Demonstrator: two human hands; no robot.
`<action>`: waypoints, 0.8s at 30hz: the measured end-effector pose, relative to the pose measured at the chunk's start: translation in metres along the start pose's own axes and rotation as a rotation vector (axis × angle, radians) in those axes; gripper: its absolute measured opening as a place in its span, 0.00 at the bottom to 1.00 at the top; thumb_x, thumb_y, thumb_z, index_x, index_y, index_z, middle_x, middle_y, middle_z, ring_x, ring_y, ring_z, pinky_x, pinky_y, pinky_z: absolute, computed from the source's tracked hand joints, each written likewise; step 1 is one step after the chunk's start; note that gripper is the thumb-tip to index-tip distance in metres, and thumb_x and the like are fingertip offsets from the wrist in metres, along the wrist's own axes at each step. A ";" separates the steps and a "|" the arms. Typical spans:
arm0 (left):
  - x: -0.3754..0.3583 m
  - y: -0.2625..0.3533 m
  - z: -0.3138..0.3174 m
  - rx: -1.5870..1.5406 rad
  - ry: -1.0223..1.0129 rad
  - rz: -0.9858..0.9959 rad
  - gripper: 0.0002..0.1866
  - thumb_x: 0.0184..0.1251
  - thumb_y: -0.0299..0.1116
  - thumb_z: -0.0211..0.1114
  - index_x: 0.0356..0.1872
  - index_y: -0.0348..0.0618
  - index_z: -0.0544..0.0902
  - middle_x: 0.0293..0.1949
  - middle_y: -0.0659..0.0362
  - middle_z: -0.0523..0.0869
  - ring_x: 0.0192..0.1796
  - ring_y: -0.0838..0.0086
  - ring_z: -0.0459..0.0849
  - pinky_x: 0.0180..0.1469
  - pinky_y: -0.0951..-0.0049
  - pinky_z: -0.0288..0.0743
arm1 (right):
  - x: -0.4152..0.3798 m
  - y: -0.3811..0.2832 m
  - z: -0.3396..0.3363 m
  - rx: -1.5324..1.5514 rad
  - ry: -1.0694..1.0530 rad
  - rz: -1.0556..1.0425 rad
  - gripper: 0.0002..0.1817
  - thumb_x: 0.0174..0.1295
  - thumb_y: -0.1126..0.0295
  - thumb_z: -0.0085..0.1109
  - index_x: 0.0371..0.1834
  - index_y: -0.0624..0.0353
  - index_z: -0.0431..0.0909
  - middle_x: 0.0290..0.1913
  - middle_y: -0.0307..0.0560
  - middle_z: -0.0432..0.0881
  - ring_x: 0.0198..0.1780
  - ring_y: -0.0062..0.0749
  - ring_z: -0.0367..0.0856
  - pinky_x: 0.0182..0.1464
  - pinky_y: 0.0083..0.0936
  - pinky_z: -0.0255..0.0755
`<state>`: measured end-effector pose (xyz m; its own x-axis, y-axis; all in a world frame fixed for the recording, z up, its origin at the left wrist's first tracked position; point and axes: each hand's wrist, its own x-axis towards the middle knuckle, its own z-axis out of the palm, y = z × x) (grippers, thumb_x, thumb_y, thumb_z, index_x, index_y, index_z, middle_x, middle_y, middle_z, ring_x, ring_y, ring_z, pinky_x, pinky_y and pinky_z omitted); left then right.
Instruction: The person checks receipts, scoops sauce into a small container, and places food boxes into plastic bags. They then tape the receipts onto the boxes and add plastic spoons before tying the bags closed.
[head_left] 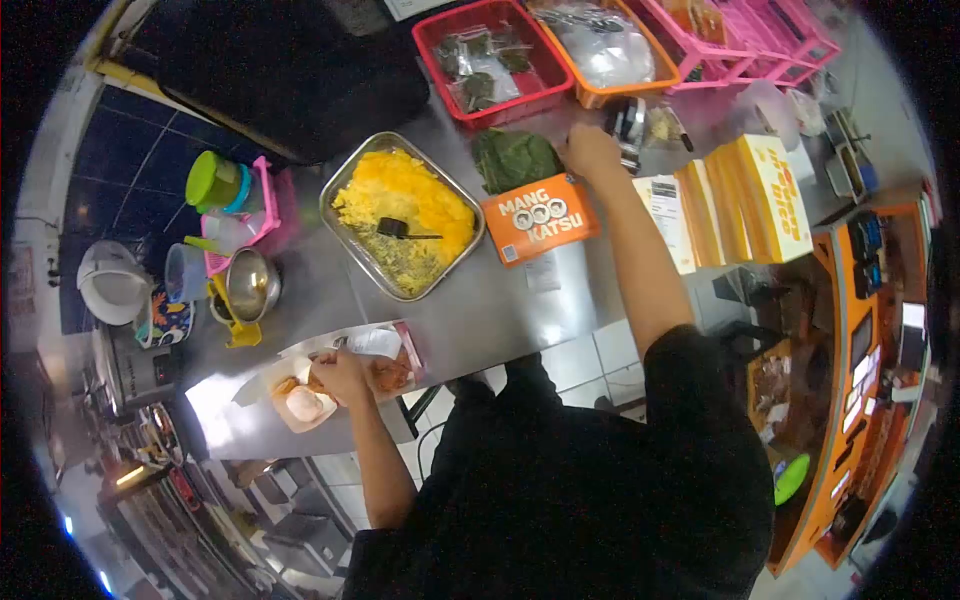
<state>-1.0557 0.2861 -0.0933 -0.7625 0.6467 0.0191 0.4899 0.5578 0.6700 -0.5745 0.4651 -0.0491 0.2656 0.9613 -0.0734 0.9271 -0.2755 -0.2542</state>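
Observation:
Down at the counter's front left, my left hand (340,377) reaches into an open paper food box (290,385) holding rice and fried pieces. Its fingers are bent over the food; what they grip is hard to make out. My right hand (590,152) is beside dark green leaves (515,160), at the top corner of an orange printed box (540,220). The fingers of that hand are partly hidden. Between the hands stands a metal tray (330,212) of yellow food (390,180) with a black scoop (393,228) in it.
A red basket (565,88) of small packets and an orange basket (600,98) of plastic bags stand at the back. Folded boxes (715,205) are at right. A metal bowl (252,284), pink rack (270,205) and green container (212,182) are at left.

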 end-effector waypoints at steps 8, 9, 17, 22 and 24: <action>-0.053 0.015 -0.053 -0.393 -0.070 0.113 0.23 0.61 0.21 0.58 0.58 0.36 0.69 0.38 0.59 0.77 0.37 0.78 0.74 0.38 0.78 0.71 | 0.044 -0.044 0.040 -0.309 -0.207 -0.429 0.13 0.56 0.63 0.61 0.41 0.57 0.87 0.46 0.54 0.87 0.48 0.49 0.86 0.49 0.44 0.79; -0.065 0.025 -0.056 -0.402 -0.071 0.117 0.23 0.61 0.21 0.58 0.58 0.36 0.69 0.38 0.59 0.77 0.37 0.78 0.74 0.38 0.78 0.71 | 0.044 -0.040 0.035 -0.254 -0.211 -0.430 0.13 0.55 0.64 0.60 0.41 0.56 0.87 0.46 0.55 0.87 0.48 0.48 0.86 0.50 0.44 0.79; -0.147 0.083 -0.053 -0.526 -0.856 0.342 0.31 0.65 0.14 0.57 0.68 0.41 0.63 0.41 0.58 0.76 0.38 0.77 0.80 0.39 0.79 0.75 | 0.041 -0.014 -0.002 -0.101 -0.156 -0.151 0.15 0.57 0.70 0.54 0.45 0.62 0.84 0.48 0.64 0.84 0.52 0.57 0.84 0.55 0.49 0.77; -0.131 0.080 0.047 -0.085 -0.952 0.425 0.28 0.63 0.24 0.61 0.66 0.39 0.66 0.38 0.46 0.83 0.38 0.53 0.84 0.42 0.59 0.77 | 0.048 0.040 0.047 -0.227 -0.163 -0.163 0.16 0.63 0.66 0.50 0.46 0.63 0.82 0.48 0.66 0.84 0.52 0.59 0.83 0.54 0.49 0.77; -0.126 0.064 0.079 -0.074 -0.815 0.619 0.27 0.63 0.26 0.61 0.65 0.40 0.68 0.40 0.44 0.83 0.40 0.49 0.83 0.43 0.55 0.77 | 0.058 0.051 0.059 -0.246 -0.153 -0.172 0.17 0.65 0.64 0.49 0.46 0.63 0.82 0.47 0.66 0.84 0.52 0.59 0.83 0.54 0.49 0.77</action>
<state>-0.8950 0.2811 -0.1118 0.1474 0.9824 -0.1143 0.6511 -0.0094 0.7589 -0.5274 0.5063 -0.1229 0.0738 0.9773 -0.1987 0.9959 -0.0826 -0.0368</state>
